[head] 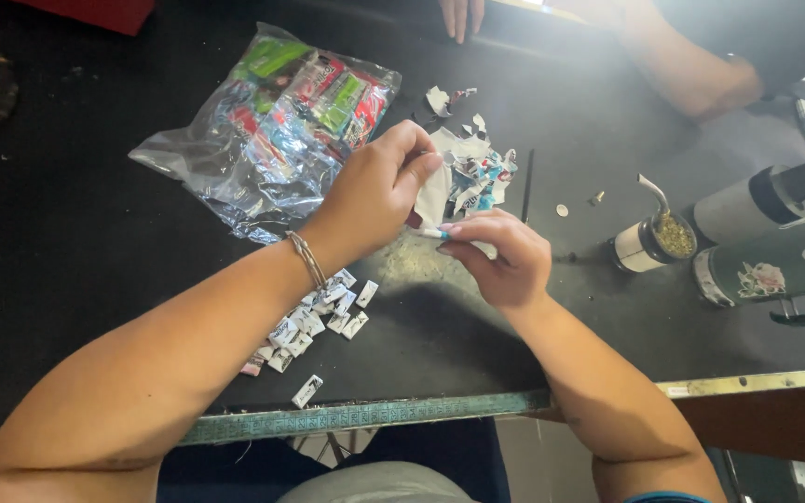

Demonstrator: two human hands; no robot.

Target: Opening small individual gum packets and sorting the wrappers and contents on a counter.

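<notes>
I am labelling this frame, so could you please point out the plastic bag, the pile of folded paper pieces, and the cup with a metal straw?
plastic bag [263,140]: head view, crinkled middle.
pile of folded paper pieces [314,321]: head view, centre.
cup with a metal straw [643,246]: head view, cup's side wall.

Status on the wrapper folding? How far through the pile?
Done: a cluster of small folded white pieces lies on the black table under the left forearm. In hand: the left hand and right hand pinch one white strip between them. Left: a heap of torn wrapper scraps beyond the hands, and a clear bag that looks full of coloured packets.
</notes>
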